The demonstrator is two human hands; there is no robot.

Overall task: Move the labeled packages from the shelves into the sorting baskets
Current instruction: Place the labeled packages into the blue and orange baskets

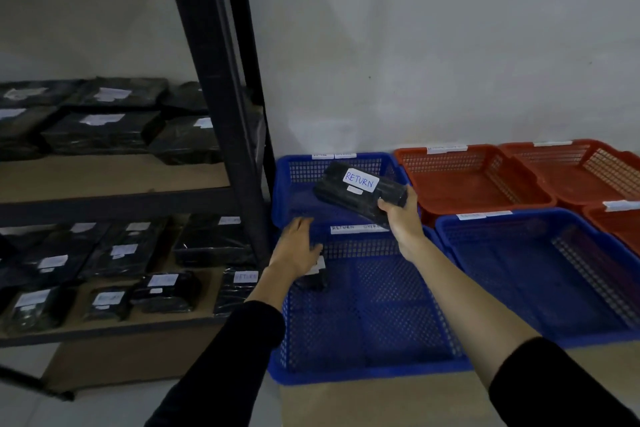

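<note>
My right hand [401, 218] grips a black wrapped package [360, 192] with a white label reading RETURN, held tilted above the far blue basket [301, 166]. My left hand [299, 243] hangs with relaxed fingers over the back left corner of the near blue basket [363, 322], holding nothing. A small black package [313, 277] with a white label lies in that near basket, partly hidden by my left wrist. A white strip reading RETURN is stuck on the near basket's back rim.
A dark metal shelf rack [221, 107] stands at left, with several black labeled packages on its middle shelf [104, 128] and lower shelf [121, 263]. Another blue basket [540, 270] and red baskets [467, 177] sit to the right on brown cardboard. A white wall is behind.
</note>
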